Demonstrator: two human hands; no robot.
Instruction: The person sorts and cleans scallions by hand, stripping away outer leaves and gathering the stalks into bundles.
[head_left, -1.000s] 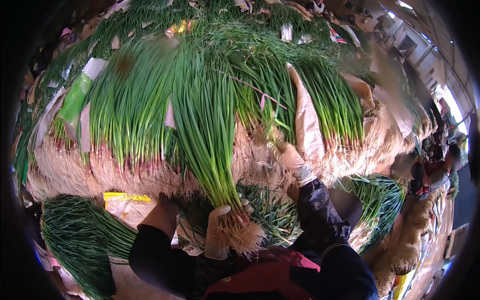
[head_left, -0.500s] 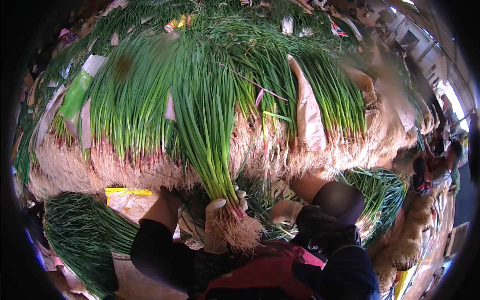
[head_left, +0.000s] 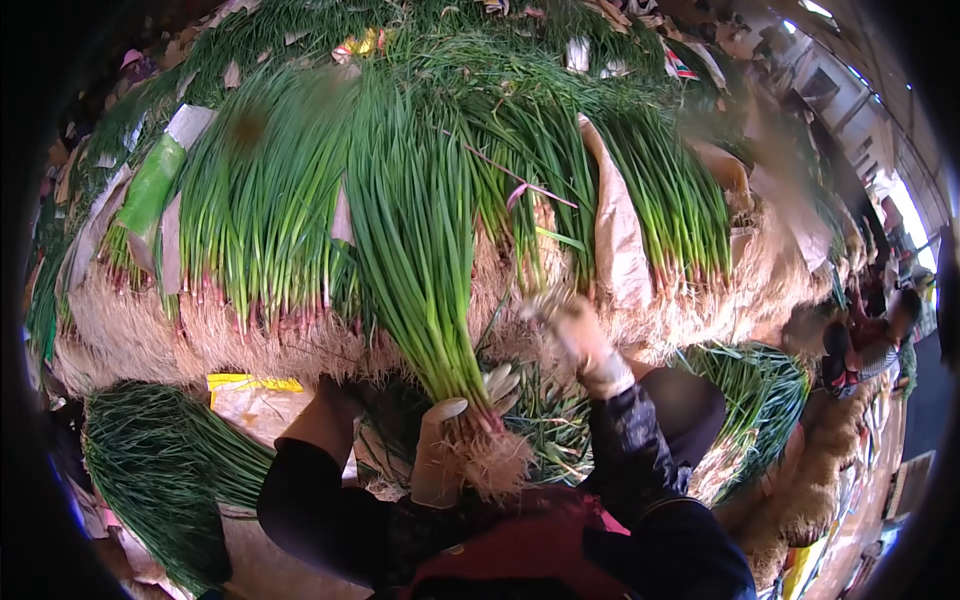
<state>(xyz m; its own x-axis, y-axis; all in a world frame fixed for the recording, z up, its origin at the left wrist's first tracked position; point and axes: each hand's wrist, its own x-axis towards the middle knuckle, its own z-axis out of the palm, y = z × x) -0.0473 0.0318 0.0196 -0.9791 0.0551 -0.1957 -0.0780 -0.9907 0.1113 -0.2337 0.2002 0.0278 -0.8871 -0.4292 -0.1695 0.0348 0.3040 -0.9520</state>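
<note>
My left hand (head_left: 437, 452), in a pale glove, is wrapped round the lower stems of a bunch of long green plants (head_left: 437, 330), just above its roots. The bunch's leaves stretch up over the pile. To the right, my gloved right hand (head_left: 583, 340) is blurred by motion in front of the pile's roots (head_left: 490, 290), fingers closed near pale strands. What it grips cannot be made out. A thin pink tie (head_left: 525, 187) lies across the leaves above it.
Rows of green plants (head_left: 265, 190) with roots toward me fill the pile, with brown paper (head_left: 617, 240) between them. A dark green bundle (head_left: 150, 470) lies lower left, another (head_left: 760, 400) lower right. A person (head_left: 870, 340) is at the far right.
My right hand dropped back toward my body, then reached forward to the pile's roots again. My left hand has kept hold of the bunch, its fingers now slightly looser.
</note>
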